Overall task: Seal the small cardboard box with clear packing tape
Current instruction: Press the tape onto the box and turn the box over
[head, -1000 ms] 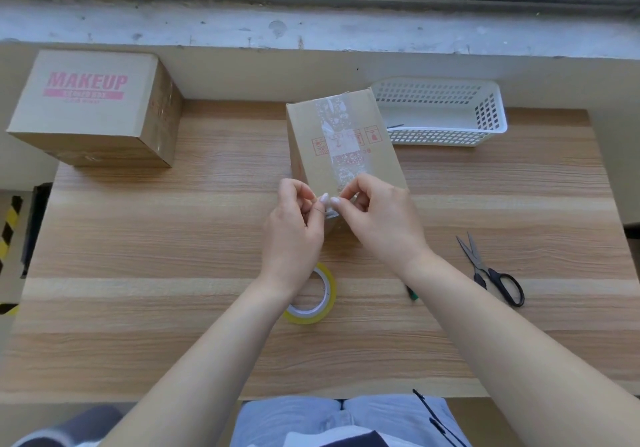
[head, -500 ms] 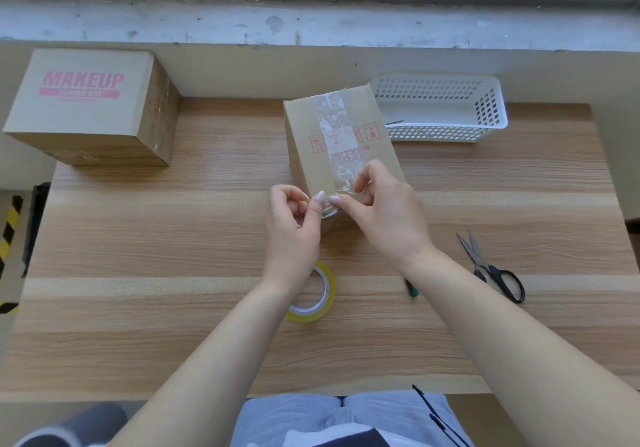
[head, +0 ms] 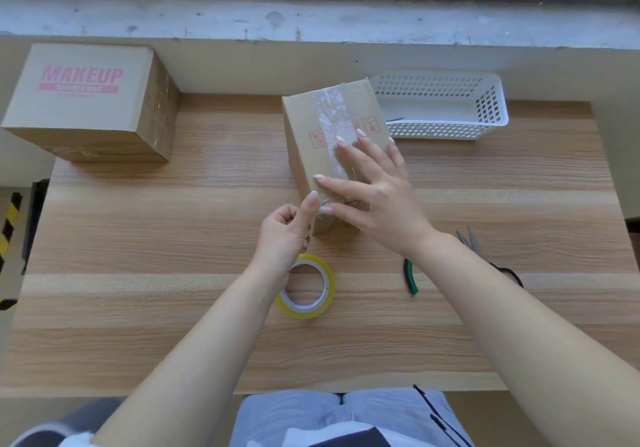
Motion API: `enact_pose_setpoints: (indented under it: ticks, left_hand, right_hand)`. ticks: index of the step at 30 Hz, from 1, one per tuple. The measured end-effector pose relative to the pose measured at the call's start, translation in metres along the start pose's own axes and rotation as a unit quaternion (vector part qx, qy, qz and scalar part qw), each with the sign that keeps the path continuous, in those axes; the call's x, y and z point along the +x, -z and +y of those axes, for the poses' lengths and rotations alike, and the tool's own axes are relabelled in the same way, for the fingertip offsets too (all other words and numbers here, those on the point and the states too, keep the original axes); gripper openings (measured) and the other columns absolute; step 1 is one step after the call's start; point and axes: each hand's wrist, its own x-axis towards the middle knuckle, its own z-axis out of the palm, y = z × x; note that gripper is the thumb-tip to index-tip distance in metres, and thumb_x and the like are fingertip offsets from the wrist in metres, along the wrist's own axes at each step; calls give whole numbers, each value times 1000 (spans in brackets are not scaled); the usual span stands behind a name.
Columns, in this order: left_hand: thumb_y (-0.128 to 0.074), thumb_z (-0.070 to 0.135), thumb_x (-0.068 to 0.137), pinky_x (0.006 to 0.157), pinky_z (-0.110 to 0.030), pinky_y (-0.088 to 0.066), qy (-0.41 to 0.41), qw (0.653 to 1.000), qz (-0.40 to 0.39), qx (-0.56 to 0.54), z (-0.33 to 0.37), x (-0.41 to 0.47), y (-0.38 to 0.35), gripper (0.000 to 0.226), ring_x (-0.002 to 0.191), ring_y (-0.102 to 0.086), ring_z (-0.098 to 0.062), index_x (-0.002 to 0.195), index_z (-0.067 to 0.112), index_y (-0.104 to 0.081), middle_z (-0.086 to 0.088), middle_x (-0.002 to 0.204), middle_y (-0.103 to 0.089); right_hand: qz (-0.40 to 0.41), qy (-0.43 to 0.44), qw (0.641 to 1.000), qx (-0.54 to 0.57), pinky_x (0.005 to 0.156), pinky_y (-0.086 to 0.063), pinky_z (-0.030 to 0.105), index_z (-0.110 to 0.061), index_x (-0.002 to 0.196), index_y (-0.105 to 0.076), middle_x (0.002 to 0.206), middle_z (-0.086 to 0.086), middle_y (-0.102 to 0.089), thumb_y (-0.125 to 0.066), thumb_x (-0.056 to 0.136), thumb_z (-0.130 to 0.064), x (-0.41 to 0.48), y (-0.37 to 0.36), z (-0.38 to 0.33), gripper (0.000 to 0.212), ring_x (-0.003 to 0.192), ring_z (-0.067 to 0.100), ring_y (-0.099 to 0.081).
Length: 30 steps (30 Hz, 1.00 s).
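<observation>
The right hand [head: 374,186] lies open and flat on the clear tape [head: 332,127] on the small cardboard box [head: 304,124]. At its 8 o'clock, the left hand [head: 284,235] is curled, maybe pinching the tape end.

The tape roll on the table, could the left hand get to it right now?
Probably yes. The tape roll lies flat just under the left hand wrist, nothing covering it, though the fingers are curled at the small box's edge.

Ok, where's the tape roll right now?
The tape roll lies flat on the wooden table, near the front middle, just under the left wrist, left of the green-handled tool.
</observation>
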Motion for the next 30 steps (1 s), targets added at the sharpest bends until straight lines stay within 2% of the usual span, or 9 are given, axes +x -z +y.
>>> enact_pose_setpoints:
  ticks: [3, 6, 9, 13, 16, 19, 22, 26, 30]
  left_hand:
    - [-63, 70, 52, 46, -22, -31, 11, 999, -17, 26, -5, 5, 1, 56, 44, -37, -11, 61, 18, -44, 4, 50, -43]
    - [-58, 71, 54, 45, -20, -32, 3, 998, -27, 54, -7, 10, 3, 56, 45, -37, -10, 63, 17, -46, 5, 50, -44]
    - [-55, 72, 55, 44, -17, -33, -2, 996, -40, 74, -9, 13, 4, 60, 45, -38, -8, 70, 14, -49, 4, 53, -44]
    - [-55, 75, 68, 45, -14, -37, -16, 993, -52, 106, -10, 18, 8, 67, 47, -41, -8, 77, 9, -49, 1, 57, -45]
    - [-60, 84, 52, 50, -20, -37, -68, 987, -41, 136, -11, 21, 14, 80, 50, -40, -10, 75, 9, -48, 0, 58, -44]
    - [-74, 69, 46, 53, -17, -35, -134, 974, -36, 177, -9, 18, 15, 68, 53, -38, -3, 74, 16, -42, 8, 62, -43]
    - [-78, 60, 44, 58, -22, -36, -160, 965, 2, 207, -6, 19, 13, 65, 59, -37, -6, 77, 21, -37, 8, 68, -41]
    - [-80, 60, 41, 61, -28, -37, -131, 969, 11, 208, -7, 22, 13, 69, 60, -38, -9, 78, 20, -37, 6, 68, -42]
    - [-84, 49, 55, 59, -25, -37, -125, 970, 10, 209, -8, 17, 8, 57, 54, -39, 0, 77, 21, -39, 11, 67, -44]
  right_hand:
    - [-8, 41, 998, -50, 110, -28, 54, -33, 118, -67, 137, 8, -56, -44, 89, -57, 1, -1, 2, 44, 133, 34, -45]
    - [-13, 50, 998, -47, 110, -29, 49, -33, 121, -65, 138, 6, -55, -40, 94, -53, 1, 3, 4, 43, 134, 33, -43]
    - [-55, 58, 995, -54, 111, -28, 45, -36, 122, -63, 140, 2, -53, -41, 94, -48, 5, 12, 10, 38, 135, 30, -42]
    - [-58, 100, 992, -54, 102, -42, 48, -32, 117, -67, 133, 2, -60, -51, 88, -49, 14, 18, 20, 38, 128, 33, -50]
    - [-44, 130, 989, -50, 98, -46, 52, -27, 118, -68, 132, 5, -61, -55, 88, -46, 14, 14, 26, 38, 126, 36, -50]
    - [-11, 161, 984, -71, 98, -45, 52, -24, 121, -67, 132, 7, -60, -50, 94, -46, 11, 8, 30, 38, 126, 36, -51]
    - [23, 188, 978, -91, 99, -45, 52, -22, 122, -66, 132, 8, -60, -49, 96, -43, 10, 4, 32, 38, 126, 37, -51]
    - [51, 206, 972, -104, 100, -46, 51, -21, 121, -67, 129, 9, -62, -47, 98, -42, 10, 4, 32, 37, 123, 37, -54]
    - [63, 226, 962, -140, 99, -46, 54, -18, 122, -66, 129, 14, -62, -53, 97, -36, 9, -1, 33, 34, 122, 41, -54]
